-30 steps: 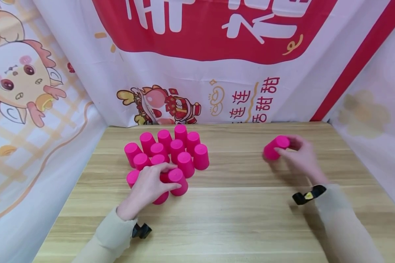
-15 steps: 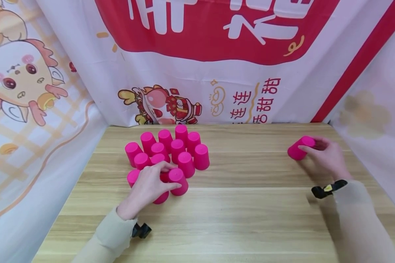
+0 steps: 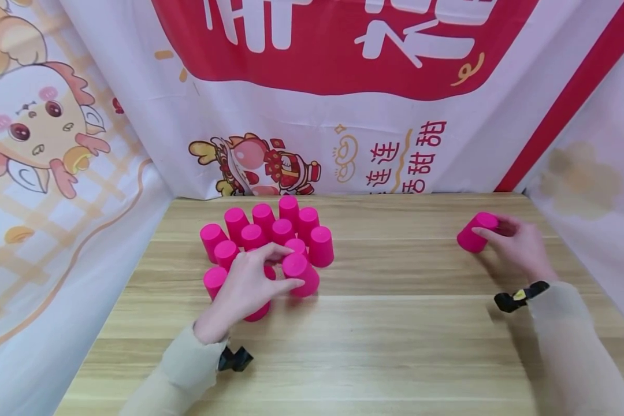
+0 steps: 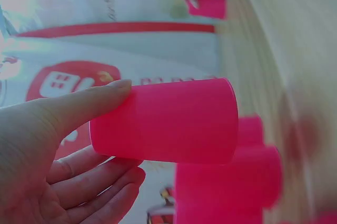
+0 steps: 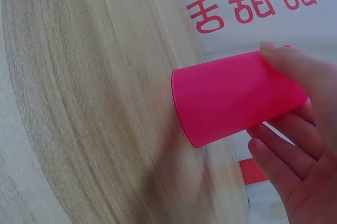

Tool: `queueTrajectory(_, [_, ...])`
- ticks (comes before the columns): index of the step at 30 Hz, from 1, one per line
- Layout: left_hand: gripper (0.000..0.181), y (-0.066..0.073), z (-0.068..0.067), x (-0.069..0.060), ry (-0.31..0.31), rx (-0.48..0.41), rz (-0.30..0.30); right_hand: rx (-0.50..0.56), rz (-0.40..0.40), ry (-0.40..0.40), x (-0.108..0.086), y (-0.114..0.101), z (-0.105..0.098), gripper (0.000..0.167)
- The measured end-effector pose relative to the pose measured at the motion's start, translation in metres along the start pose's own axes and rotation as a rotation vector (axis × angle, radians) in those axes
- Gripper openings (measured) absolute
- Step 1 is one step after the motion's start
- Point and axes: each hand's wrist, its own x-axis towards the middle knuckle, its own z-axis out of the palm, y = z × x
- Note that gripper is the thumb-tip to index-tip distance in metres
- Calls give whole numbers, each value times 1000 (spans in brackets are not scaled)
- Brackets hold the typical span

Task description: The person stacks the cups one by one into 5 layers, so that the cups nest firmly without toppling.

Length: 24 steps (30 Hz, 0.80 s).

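Note:
My left hand (image 3: pixel 247 283) pinches an upside-down pink cup (image 3: pixel 303 277) between thumb and fingers at its narrow end. In the left wrist view this cup (image 4: pixel 168 121) is lifted off the table, with other cups behind it. Several more pink cups (image 3: pixel 321 247) stand upside down in a close cluster on the left of the table; my left hand hides some of them. Far to the right, my right hand (image 3: pixel 522 248) grips another upside-down pink cup (image 3: pixel 475 234). The right wrist view shows that cup (image 5: pixel 231 97) with its wide rim at or just over the wood.
The wooden table (image 3: pixel 385 346) stretches between the two hands and toward the front. A printed cloth (image 3: pixel 343 115) hangs behind it, with more cloth (image 3: pixel 572 173) along the right and left sides. Black wrist straps (image 3: pixel 520 296) sit at both cuffs.
My right hand carried its cup rightward, then stayed nearly still. My left hand, at first on a cup standing at the cluster's front, has raised it and shifted slightly right.

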Motion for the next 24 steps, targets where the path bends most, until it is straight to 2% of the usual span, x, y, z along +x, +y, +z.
queueTrajectory(4, [54,19,10,12,-2,-76,5,-1,2,-3,0,0,-1,76])
queueTrajectory(9, [52,39,32,32,9,-133,43,-15,4,-5,1,0,-2,78])
queueTrajectory(15, [52,62,63,54,-54,-217,89,-15,-17,12,1,2,-2,74])
queueTrajectory(20, [52,72,95,71,-96,-278,85,-23,3,-10,1,2,-1,79])
queueTrajectory(24, [53,71,125,86,-99,-276,77,-20,16,-29,2,1,2,83])
